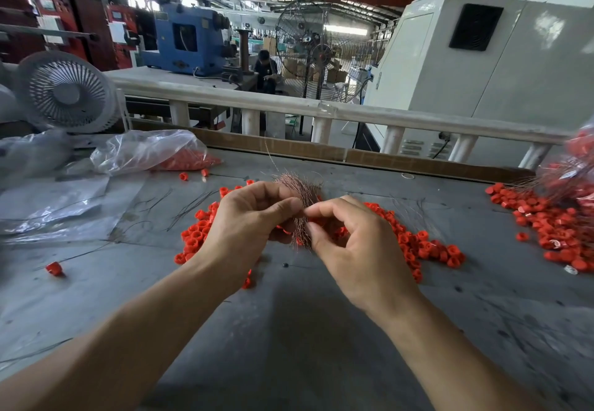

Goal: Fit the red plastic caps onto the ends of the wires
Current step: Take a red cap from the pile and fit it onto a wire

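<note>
Two bare forearms reach up from the bottom edge of the frame over a grey table, and the hands meet at centre frame. The left hand has its fingers curled round a bundle of thin copper-coloured wires, whose loose ends fan out above the knuckles and trail below the palm. The right hand pinches thumb and forefinger together on the wires just beside the left thumb; whether a cap sits between those fingertips cannot be told. Beneath and on both sides of the hands lies a spread heap of red plastic caps on the table, touching one another in a loose band. One stray cap lies apart at the left middle of the frame, and a few dark single wires lie just left of the heap. At the right edge sits a second pile of red caps with fine wires running from it. Farther back, at left, a clear plastic bag holds more red caps, with a white desk fan behind it. A white railing crosses the frame past the table, and beyond it stand a blue machine, a large wire-caged floor fan, and a pale grey cabinet at upper right.
</note>
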`<act>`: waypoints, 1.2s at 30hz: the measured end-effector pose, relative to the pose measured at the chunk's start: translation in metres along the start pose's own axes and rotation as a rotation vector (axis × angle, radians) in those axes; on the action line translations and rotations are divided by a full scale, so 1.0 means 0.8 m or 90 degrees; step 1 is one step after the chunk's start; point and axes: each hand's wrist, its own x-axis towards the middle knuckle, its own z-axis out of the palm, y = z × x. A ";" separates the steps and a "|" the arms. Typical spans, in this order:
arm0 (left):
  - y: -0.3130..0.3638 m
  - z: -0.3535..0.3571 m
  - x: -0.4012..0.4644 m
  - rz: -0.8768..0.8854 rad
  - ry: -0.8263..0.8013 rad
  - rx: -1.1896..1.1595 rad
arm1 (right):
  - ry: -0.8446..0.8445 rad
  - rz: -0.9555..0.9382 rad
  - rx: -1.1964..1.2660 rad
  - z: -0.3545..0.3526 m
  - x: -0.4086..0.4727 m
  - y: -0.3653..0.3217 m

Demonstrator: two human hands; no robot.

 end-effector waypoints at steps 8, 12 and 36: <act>-0.004 -0.008 0.006 -0.003 0.046 -0.010 | -0.025 0.006 -0.075 -0.002 0.001 0.006; -0.006 -0.011 0.008 0.009 0.048 -0.018 | -0.043 0.013 -0.078 -0.002 0.001 0.003; -0.006 -0.026 0.012 0.082 0.092 0.143 | 0.085 0.151 -0.180 -0.022 0.008 0.031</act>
